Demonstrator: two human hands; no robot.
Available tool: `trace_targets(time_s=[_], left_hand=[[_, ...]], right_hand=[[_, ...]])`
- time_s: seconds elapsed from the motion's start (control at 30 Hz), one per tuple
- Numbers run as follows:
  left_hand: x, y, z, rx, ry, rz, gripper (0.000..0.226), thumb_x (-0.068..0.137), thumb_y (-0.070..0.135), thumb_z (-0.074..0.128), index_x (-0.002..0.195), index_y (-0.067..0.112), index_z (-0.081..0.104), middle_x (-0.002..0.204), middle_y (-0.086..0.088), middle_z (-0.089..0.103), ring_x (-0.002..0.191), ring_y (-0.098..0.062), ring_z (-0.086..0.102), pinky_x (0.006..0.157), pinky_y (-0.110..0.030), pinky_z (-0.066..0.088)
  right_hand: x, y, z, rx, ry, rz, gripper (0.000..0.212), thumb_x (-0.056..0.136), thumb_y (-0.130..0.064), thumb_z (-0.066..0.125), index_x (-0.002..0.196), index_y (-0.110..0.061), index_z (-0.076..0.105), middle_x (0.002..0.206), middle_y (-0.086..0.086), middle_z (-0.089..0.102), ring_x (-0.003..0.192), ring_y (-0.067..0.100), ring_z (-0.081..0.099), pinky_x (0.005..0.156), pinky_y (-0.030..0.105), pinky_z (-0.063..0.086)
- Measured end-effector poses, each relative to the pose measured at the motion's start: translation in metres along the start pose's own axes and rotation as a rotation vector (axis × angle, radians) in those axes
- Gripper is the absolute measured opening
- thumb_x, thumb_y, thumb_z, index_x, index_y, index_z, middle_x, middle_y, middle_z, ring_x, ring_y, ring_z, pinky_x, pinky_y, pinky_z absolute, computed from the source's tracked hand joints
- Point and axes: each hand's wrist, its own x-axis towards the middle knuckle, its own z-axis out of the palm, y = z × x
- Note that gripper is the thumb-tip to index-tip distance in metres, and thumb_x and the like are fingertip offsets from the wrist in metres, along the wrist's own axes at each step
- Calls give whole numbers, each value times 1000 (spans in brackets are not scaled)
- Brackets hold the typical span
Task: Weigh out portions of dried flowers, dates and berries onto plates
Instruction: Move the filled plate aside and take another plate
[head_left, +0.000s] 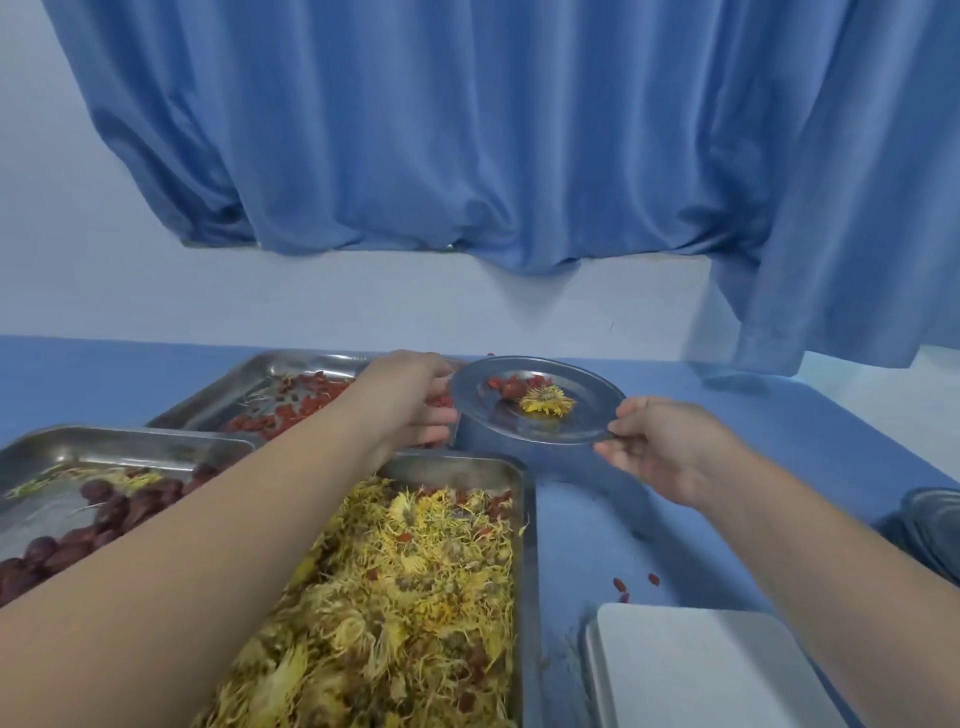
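The plate (537, 400) is pinched at its near-right rim by the right hand (670, 447), thumb on top, fingers curled beneath. Its left rim is gripped by the left hand (410, 400), fingers bent under the edge. Between both sets of fingertips a dried flower (546, 402) and berries (506, 385) are carried. Just beyond the left fingers, the berry tray (270, 374) is seen; below them, the flower tray (524, 519). The white scale (701, 670), probably next, lies nearer the right hand.

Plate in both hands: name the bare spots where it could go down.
Bare blue table lies between the flower tray, the white scale and the held plate. The left is crowded with trays.
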Motion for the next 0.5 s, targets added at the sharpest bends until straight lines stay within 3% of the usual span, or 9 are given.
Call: trace_targets(time_s=[0.1,0.2,0.5], left_hand=[[13,5,-4,-27,-12,-2,17,95,27,52,107,18,61,91,1,70,79,-18,69,62,-28,53],[25,12,-6,-120,8,4,19,97,24,52,113,16,58,91,-5,65,69,-20,64,61,-29,49],[50,6,-13,-177,28,-26,11,95,24,52,103,19,59,82,-2,65,57,-15,60,53,-26,46]], right_hand=[[40,5,16,3,97,1,22,90,15,45,81,-4,53,79,15,56,61,24,59,40,22,53],[77,12,31,-23,180,14,18,88,14,46,95,1,57,83,16,62,61,23,62,42,25,55],[151,30,66,-54,259,61,24,90,7,54,111,2,63,104,20,68,65,25,64,33,24,49]])
